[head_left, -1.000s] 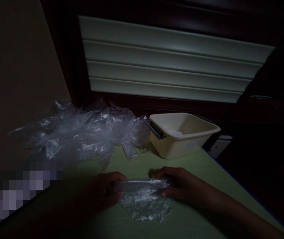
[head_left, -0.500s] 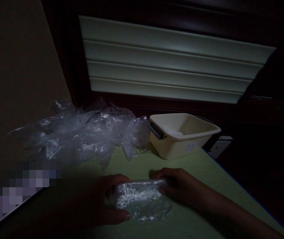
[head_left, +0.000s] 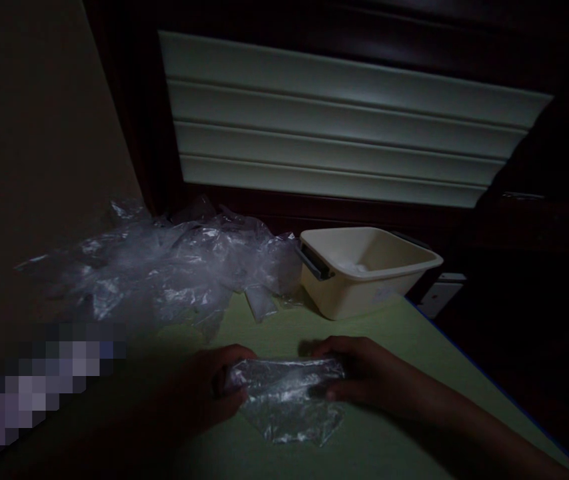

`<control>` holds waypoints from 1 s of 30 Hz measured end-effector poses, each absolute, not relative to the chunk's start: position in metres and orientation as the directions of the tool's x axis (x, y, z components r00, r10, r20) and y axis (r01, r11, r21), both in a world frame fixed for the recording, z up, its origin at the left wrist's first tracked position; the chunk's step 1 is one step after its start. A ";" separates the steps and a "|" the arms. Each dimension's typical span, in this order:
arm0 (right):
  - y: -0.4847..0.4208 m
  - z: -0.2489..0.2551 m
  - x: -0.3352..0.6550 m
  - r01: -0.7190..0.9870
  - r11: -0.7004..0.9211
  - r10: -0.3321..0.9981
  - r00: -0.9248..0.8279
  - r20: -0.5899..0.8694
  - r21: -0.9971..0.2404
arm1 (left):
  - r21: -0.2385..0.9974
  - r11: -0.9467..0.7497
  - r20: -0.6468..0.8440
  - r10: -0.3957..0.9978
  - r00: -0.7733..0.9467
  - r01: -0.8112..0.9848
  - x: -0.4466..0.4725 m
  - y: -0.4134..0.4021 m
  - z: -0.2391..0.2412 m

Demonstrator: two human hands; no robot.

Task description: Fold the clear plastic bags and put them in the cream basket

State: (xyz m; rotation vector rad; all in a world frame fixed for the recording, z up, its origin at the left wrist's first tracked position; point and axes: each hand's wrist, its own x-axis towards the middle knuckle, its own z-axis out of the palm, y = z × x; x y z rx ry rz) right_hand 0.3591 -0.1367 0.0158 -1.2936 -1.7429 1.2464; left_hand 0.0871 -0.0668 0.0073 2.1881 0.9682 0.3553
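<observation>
A clear, crinkled plastic bag is stretched between my two hands just over the pale green table. My left hand pinches its left end, thumb in front and fingers behind. On the other side, my right hand grips the right end in the same way. The bag's upper edge runs fairly straight between the hands, and its lower part spreads loosely towards me. Whether anything lies inside the bag I cannot tell in the dim light.
A large heap of clear plastic bags covers the back left of the table. Behind my right hand stands a cream basin with dark handles and something whitish inside. A white device lies beyond the table's right edge. A slatted panel rises behind.
My left thumb has moved up and in onto the bag's left end. The bag's top edge is now flatter and more spread out. The basin and heap have not moved.
</observation>
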 end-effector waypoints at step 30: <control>-0.138 0.012 0.358 0.481 0.078 0.961 -0.268 -0.062 -0.873 | 0.846 -0.306 -0.164 0.630 0.759 0.436 0.078 -0.045 0.016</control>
